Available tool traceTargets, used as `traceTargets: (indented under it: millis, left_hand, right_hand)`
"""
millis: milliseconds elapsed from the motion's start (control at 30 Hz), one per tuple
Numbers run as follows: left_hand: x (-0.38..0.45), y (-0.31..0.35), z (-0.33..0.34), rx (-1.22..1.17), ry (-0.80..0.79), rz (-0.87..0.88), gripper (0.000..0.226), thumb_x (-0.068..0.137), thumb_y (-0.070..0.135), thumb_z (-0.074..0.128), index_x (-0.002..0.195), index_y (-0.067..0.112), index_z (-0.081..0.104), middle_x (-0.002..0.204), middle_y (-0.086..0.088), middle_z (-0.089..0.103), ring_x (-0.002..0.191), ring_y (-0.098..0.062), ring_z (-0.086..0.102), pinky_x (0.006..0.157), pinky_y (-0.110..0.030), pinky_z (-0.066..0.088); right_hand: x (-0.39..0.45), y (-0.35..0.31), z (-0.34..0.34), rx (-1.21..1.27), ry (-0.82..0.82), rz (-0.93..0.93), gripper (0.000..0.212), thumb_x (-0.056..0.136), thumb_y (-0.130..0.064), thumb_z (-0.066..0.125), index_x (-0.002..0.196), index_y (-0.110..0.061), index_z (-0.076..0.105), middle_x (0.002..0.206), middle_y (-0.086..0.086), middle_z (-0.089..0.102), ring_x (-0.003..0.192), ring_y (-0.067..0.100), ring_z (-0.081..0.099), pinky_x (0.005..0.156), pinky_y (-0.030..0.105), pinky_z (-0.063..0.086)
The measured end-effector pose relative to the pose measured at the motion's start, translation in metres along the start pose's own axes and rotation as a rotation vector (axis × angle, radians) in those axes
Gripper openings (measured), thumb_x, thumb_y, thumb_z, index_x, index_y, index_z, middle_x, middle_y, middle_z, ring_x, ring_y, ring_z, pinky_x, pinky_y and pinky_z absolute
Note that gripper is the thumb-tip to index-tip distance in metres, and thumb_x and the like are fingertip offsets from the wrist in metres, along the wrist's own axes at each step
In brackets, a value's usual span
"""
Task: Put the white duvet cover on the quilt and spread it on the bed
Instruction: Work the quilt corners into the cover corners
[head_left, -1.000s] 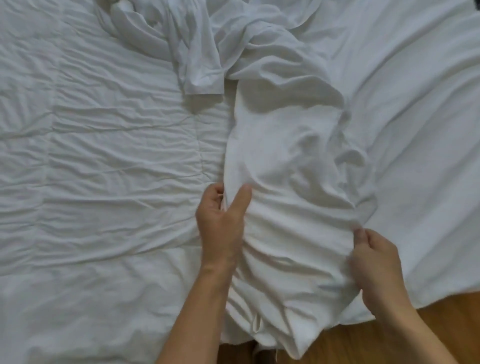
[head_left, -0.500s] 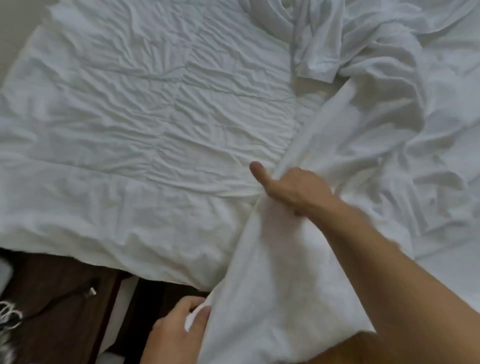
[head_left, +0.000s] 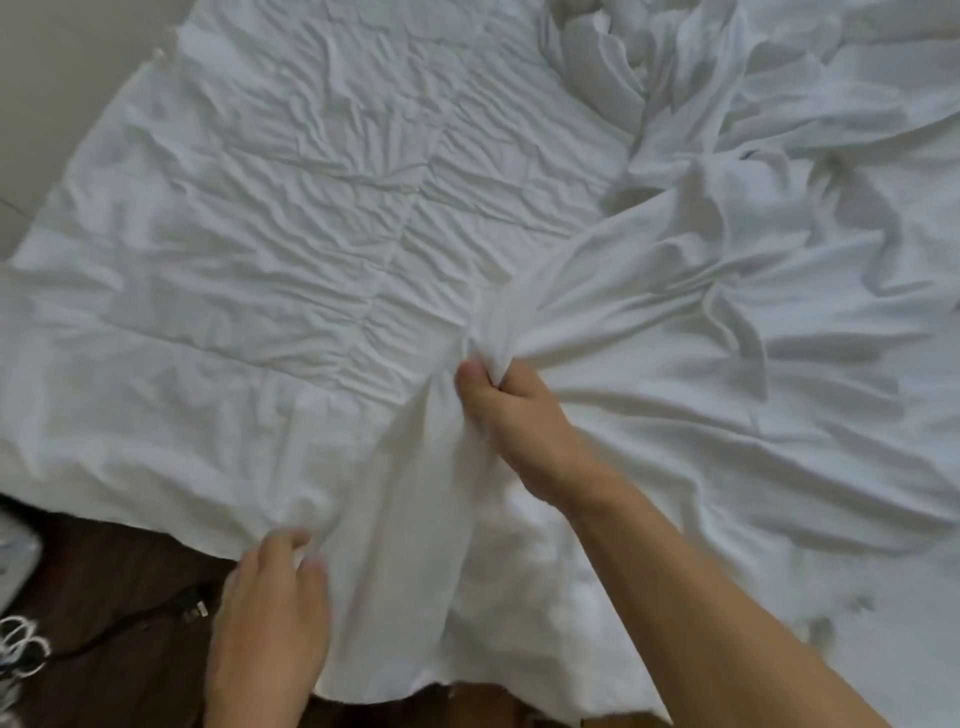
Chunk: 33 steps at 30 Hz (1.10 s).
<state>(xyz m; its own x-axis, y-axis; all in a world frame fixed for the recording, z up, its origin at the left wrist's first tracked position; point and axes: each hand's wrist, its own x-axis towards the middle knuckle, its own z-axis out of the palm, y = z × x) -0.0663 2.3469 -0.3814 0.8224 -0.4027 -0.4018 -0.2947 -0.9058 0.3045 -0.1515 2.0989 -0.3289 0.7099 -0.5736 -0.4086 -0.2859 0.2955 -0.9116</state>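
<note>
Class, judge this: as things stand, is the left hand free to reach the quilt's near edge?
Probably yes: the left hand already pinches cloth at the quilt's near edge, with nothing between.

Room: pale wall at upper left; dark wood floor lower left, with black cable.

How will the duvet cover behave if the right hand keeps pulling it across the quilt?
Probably floppy: the duvet cover bunches into folds where the right hand grips it. Likely light, since one fistful lifts a wide fan of cloth. It may drag the quilt, whose edge the left hand seems to hold.
</note>
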Motion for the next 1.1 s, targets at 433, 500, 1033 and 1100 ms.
traceTargets:
  millis: [433,500,1033,1100]
  left_hand:
    - [0.114,0.284,0.081,-0.78,-0.637,0.274,0.064,0.075,0.064,0.076,0.118,0.018,0.071,0.107,0.004,0.076,0.1,-0.014,0.072,0.092,-0.038,0.059]
    - [0.122,0.273,0.07,-0.83,-0.549,0.255,0.051,0.073,0.057,0.081,0.105,0.018,0.072,0.098,0.003,0.077,0.092,-0.016,0.074,0.087,-0.042,0.06]
    - [0.136,0.079,-0.038,0.153,0.574,1.305,0.009,0.092,0.011,0.06,0.09,0.015,0.068,0.06,-0.004,0.052,0.046,-0.025,0.048,0.042,-0.037,0.043]
    - [0.128,0.074,-0.005,0.218,0.406,1.279,0.009,0.077,0.014,0.078,0.082,0.017,0.072,0.058,-0.001,0.051,0.045,-0.021,0.048,0.041,-0.031,0.042]
  right_hand:
    - [-0.079,0.053,-0.108,-0.474,-0.087,0.603,0.05,0.092,-0.064,0.049,0.109,-0.023,0.072,0.112,-0.008,0.072,0.103,0.009,0.069,0.1,0.034,0.051]
    - [-0.074,0.035,-0.124,-0.658,-0.111,0.803,0.043,0.099,-0.06,0.044,0.099,-0.023,0.066,0.102,-0.009,0.067,0.087,0.01,0.069,0.083,0.023,0.054]
    - [0.128,-0.075,-0.059,-0.377,0.378,0.409,0.091,0.073,-0.095,0.038,0.101,-0.013,0.066,0.088,0.009,0.075,0.07,0.027,0.075,0.056,0.033,0.057]
    - [0.166,-0.061,-0.029,-0.431,0.335,0.455,0.08,0.079,-0.081,0.059,0.106,-0.006,0.064,0.094,0.014,0.072,0.076,0.031,0.074,0.049,0.029,0.054]
